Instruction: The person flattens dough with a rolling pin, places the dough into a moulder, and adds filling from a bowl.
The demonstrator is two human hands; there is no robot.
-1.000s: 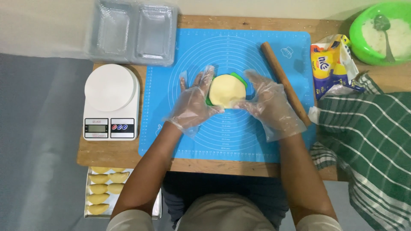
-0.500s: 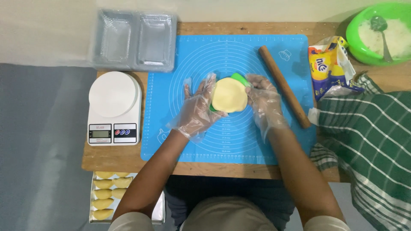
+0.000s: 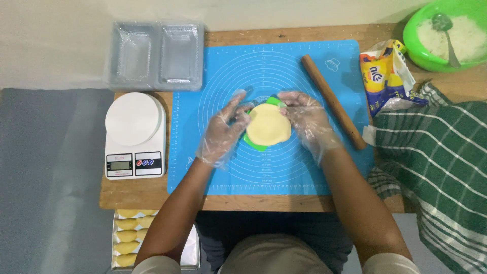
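Wooden table [image 3: 152,195] with blue mat [image 3: 304,162], dough disc [image 3: 268,125] at mat centre on green mould [image 3: 252,142].
Gloved left hand [image 3: 223,133] and right hand [image 3: 308,120] flanking disc, fingertips touching its edges; each grip loosely curled, not closed. Rolling pin [image 3: 332,100] just right; scale [image 3: 135,136] left.

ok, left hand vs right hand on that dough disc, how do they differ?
The left hand lies at the left edge of the dough disc, fingers spread; the right hand curls round the right edge, fingertips at the top by the green mould. Both wear clear plastic gloves and touch the disc.
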